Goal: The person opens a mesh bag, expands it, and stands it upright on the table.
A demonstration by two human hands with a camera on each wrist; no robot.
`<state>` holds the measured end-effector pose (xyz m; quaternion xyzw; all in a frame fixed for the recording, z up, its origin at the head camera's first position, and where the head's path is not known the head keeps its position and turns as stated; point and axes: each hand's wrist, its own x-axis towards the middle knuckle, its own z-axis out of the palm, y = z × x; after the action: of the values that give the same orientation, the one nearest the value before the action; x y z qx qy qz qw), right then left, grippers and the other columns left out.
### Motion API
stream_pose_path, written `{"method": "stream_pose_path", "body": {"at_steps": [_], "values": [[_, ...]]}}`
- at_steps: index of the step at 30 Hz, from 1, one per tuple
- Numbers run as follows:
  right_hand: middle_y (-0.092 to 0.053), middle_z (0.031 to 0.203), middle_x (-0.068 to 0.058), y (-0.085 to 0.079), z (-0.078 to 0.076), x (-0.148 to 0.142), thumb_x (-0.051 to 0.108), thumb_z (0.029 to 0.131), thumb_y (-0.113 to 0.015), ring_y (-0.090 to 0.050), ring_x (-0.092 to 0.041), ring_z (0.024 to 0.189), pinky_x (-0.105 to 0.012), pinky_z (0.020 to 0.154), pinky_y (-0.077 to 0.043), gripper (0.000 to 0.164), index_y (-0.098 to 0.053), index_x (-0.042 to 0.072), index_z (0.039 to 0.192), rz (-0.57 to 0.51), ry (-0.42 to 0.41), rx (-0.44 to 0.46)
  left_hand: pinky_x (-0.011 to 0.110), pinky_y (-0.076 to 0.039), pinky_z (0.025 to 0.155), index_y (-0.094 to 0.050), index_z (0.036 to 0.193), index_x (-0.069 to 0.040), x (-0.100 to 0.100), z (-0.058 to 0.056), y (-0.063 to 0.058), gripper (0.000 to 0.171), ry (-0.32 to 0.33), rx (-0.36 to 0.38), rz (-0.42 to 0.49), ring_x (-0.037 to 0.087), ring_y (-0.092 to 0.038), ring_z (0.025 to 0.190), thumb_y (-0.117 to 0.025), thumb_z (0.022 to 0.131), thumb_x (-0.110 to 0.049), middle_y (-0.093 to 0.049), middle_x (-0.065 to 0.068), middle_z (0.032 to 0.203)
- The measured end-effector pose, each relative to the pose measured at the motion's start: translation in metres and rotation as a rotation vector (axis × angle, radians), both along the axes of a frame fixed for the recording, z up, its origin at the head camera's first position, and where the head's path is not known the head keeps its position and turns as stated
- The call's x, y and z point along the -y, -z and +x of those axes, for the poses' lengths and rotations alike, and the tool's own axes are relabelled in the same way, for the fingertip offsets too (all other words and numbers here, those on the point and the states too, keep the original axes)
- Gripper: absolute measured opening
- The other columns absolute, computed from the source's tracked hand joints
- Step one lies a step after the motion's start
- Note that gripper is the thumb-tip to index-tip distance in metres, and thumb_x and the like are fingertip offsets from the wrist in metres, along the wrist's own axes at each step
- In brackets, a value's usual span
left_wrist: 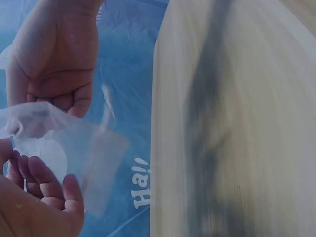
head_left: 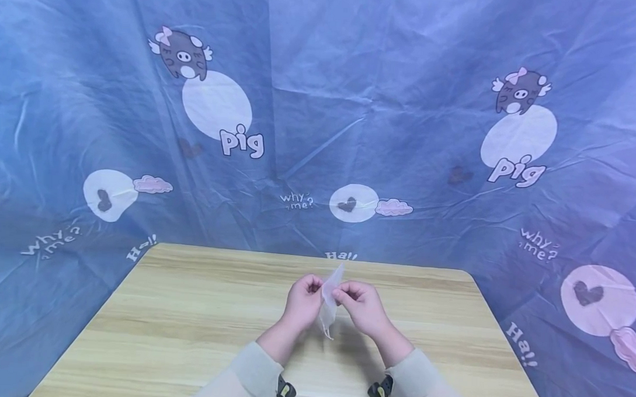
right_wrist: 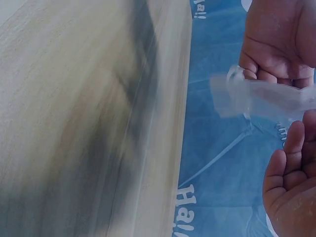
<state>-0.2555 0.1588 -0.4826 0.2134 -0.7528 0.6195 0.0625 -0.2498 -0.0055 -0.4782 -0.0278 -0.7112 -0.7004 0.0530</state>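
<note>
Between the two hands is a small, thin, translucent white bag [head_left: 329,297], held up above the table. A thin white string [left_wrist: 107,106] hangs loose at its lower end. My left hand [head_left: 304,302] pinches the bag from the left side, near its upper part. From the right, my right hand [head_left: 365,310] pinches it between thumb and forefinger. In the left wrist view the bag looks spread and see-through. The right wrist view shows the bag [right_wrist: 269,96] edge-on and partly blurred. The left fingertips are partly hidden behind it in the head view.
A light wood-grain table [head_left: 198,311] lies under the hands, with their shadows on it. Blue printed cloth [head_left: 321,105] hangs around its back and sides. Dark wrist straps [head_left: 381,391] sit at both sleeves.
</note>
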Motion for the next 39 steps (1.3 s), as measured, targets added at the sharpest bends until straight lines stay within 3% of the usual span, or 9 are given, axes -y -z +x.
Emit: {"method": "stream_pose_path", "body": {"at_steps": [3,7,12,18,22,28,33,39], "values": [[-0.074,0.086,-0.018,-0.001,0.001,-0.002,-0.004,0.101,-0.064,-0.068,-0.007,0.081,-0.026,0.08,-0.06,0.015,-0.07,-0.015,0.094,-0.002,-0.023,0.006,0.021,-0.049,0.069,-0.071,0.097,0.004,0.001,0.001,0.0,0.005,-0.008,-0.056,-0.035,0.012,-0.057,0.076,-0.072,0.093,0.001,-0.066,0.003,0.085],[-0.075,0.092,-0.024,-0.004,0.002,-0.003,-0.005,0.103,-0.058,-0.069,-0.005,0.086,-0.026,0.083,-0.06,0.018,-0.068,-0.018,0.097,-0.005,-0.032,0.031,0.021,-0.05,0.069,-0.076,0.101,0.003,0.003,0.003,0.002,0.01,0.035,-0.159,-0.096,0.01,-0.057,0.075,-0.076,0.091,0.001,-0.07,0.008,0.09],[-0.075,0.09,-0.019,-0.004,0.001,-0.003,-0.006,0.101,-0.063,-0.068,-0.005,0.084,-0.024,0.081,-0.058,0.013,-0.071,-0.014,0.096,0.004,0.018,0.032,0.021,-0.054,0.069,-0.079,0.1,0.0,0.003,0.005,0.003,0.01,0.074,-0.241,-0.136,0.007,-0.06,0.075,-0.08,0.091,-0.004,-0.072,0.009,0.096],[-0.076,0.086,-0.011,-0.005,0.002,-0.005,-0.006,0.095,-0.071,-0.068,-0.007,0.079,-0.022,0.076,-0.057,0.01,-0.071,-0.013,0.089,-0.049,0.046,0.041,0.021,-0.052,0.069,-0.079,0.106,0.001,0.004,0.007,0.002,0.013,0.119,-0.221,-0.118,0.007,-0.059,0.076,-0.076,0.095,-0.004,-0.071,0.009,0.093],[-0.075,0.086,-0.001,-0.005,0.003,-0.006,-0.007,0.097,-0.067,-0.068,-0.006,0.08,-0.023,0.077,-0.058,0.012,-0.067,-0.017,0.09,-0.075,0.007,0.06,0.02,-0.05,0.067,-0.079,0.108,0.002,0.003,0.007,0.004,0.014,0.155,-0.209,-0.096,0.007,-0.058,0.076,-0.075,0.096,-0.004,-0.072,0.011,0.093],[-0.071,0.085,0.011,-0.004,0.004,-0.008,-0.006,0.101,-0.059,-0.064,-0.004,0.083,-0.023,0.081,-0.055,0.016,-0.065,-0.018,0.093,-0.038,-0.046,0.082,0.021,-0.054,0.068,-0.078,0.098,0.004,0.002,0.005,0.007,0.01,0.111,-0.203,-0.115,0.005,-0.061,0.074,-0.08,0.092,-0.003,-0.076,0.013,0.091],[-0.072,0.089,0.006,-0.003,0.003,-0.011,-0.005,0.102,-0.058,-0.066,-0.004,0.085,-0.025,0.083,-0.058,0.016,-0.064,-0.019,0.096,-0.035,-0.089,0.093,0.022,-0.054,0.071,-0.077,0.093,0.001,0.003,0.005,0.008,0.007,0.07,-0.185,-0.153,0.005,-0.061,0.075,-0.077,0.094,-0.006,-0.074,0.005,0.086],[-0.071,0.088,-0.002,-0.002,0.001,-0.01,-0.007,0.101,-0.057,-0.065,-0.006,0.083,-0.025,0.08,-0.058,0.014,-0.065,-0.014,0.092,-0.012,-0.085,0.014,0.024,-0.052,0.072,-0.071,0.097,0.001,0.006,0.006,0.005,0.007,0.069,-0.164,-0.163,0.01,-0.058,0.079,-0.072,0.098,-0.006,-0.067,0.004,0.087]]}}
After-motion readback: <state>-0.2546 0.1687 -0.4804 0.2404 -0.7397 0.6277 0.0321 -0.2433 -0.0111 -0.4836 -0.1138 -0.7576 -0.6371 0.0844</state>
